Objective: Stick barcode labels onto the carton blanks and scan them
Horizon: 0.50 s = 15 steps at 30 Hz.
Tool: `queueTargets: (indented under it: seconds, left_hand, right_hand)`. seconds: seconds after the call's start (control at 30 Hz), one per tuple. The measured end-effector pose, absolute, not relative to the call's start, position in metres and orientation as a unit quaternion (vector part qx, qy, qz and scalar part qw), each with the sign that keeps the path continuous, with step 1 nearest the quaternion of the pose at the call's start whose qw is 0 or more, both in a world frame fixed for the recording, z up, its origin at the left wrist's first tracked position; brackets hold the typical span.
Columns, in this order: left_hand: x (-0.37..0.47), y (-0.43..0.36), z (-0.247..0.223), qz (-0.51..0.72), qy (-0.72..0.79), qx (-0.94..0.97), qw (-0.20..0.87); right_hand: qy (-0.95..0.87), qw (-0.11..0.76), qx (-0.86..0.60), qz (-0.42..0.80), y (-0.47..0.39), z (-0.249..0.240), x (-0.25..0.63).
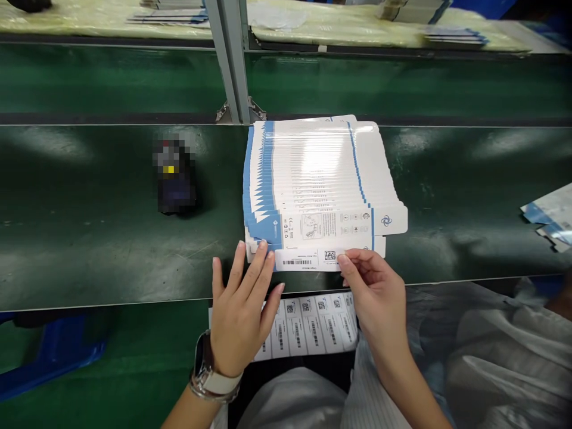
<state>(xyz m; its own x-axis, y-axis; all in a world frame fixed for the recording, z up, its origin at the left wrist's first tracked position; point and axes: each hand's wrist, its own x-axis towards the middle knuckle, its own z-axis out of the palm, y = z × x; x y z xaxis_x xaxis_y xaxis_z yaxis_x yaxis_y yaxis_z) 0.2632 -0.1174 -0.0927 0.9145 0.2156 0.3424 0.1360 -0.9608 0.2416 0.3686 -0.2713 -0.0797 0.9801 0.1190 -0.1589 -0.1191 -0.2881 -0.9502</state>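
A fanned stack of flat white-and-blue printed cartons (313,185) lies on a dark green table (89,238), spread from the center of the view toward 12 o'clock, each carton overlapping the next. The left hand (241,310), wearing a wristwatch (208,372), rests flat with open, spread fingers (257,262) on the near left corner of the stack, at about 7 o'clock from its middle. The right hand (375,292), at about 5 o'clock from the stack's middle, pinches the near edge of the front carton between thumb and fingertips (344,260), just beside a white barcode label (308,260). A sheet of barcode stickers (313,325) lies below the table edge, between the two hands. A blurred dark object (176,176) sits on the table at 9 o'clock from the stack, well apart. More cartons (552,217) lie at the right edge, at 3 o'clock.
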Motion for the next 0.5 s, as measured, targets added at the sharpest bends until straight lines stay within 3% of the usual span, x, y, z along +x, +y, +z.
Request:
queueTargets:
  seconds: [0.5]
  left_hand:
    - [0.2613,-0.1174,-0.093,0.139,0.065,0.986,0.071]
  right_hand:
    - [-0.016,0.588,-0.804,0.081,-0.2677,-0.0806,0.3677]
